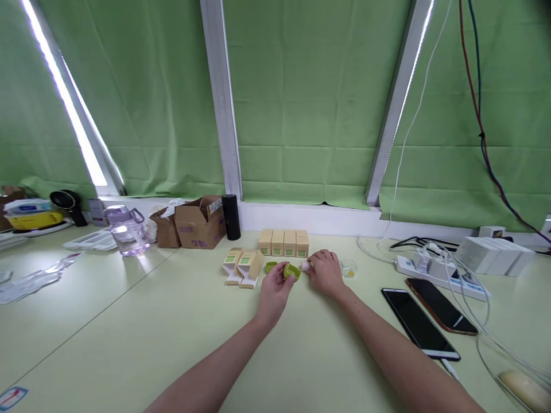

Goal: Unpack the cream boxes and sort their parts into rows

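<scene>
Pale green tabletop (181, 344), green fabric blinds (301, 103) behind, left hand (273, 291) has a small round green container (291, 273) pinched roughly 6 o'clock of four tan cardboard boxes (278, 244), right hand (326, 273) kinda holding a small whitish piece (305, 266) at the container's 2 o'clock

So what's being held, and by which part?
Left hand: green round piece, by its left side. Right hand: small pale piece, gripped part hidden.

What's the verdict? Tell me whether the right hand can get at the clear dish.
Probably yes: the clear dish lies close beside the right hand, and nothing visible stands between them, though it holds a pale piece.
</scene>
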The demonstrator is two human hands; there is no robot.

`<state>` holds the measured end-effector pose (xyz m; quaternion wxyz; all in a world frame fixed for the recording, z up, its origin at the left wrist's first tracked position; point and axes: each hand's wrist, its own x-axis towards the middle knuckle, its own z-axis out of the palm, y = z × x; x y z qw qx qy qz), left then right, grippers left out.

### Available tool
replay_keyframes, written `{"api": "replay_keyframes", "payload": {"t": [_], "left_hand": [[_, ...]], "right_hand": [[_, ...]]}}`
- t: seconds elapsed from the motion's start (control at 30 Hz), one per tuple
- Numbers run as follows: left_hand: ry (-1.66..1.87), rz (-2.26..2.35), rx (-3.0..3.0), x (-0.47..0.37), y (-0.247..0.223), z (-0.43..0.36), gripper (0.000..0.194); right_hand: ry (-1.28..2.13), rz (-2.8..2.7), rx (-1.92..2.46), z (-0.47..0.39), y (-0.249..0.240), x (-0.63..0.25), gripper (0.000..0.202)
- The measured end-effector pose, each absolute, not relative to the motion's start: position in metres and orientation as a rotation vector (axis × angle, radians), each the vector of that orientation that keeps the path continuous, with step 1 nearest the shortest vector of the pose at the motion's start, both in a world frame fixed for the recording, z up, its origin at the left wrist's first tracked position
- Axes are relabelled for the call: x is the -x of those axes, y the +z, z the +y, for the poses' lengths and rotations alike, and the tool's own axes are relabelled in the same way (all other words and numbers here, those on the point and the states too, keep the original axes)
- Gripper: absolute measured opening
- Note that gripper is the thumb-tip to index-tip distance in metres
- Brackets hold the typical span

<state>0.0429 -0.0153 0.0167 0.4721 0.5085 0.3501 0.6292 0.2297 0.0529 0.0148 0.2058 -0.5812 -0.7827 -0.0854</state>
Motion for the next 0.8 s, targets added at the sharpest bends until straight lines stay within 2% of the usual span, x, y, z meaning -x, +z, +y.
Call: {"api": "replay_keyframes", "payload": {"t": [0.37,0.6,0.8], "left_hand": [[1.543,0.849,-1.241,-0.043,0.015,-0.015,0.054],[1.536,0.855,-1.233,-0.043,0.017,-0.016,0.056],[1.543,0.846,-1.228,-0.042,0.017,-0.016,0.055]], "right_hand": [[-0.23,-2.203,1.621,0.049,0.016,-0.232,0.024],[-0.248,-2.194,1.608,0.047,0.017,-0.238,0.045],[-0.271,-2.177,1.59,0.045,0.025,-0.269,0.054]]}}
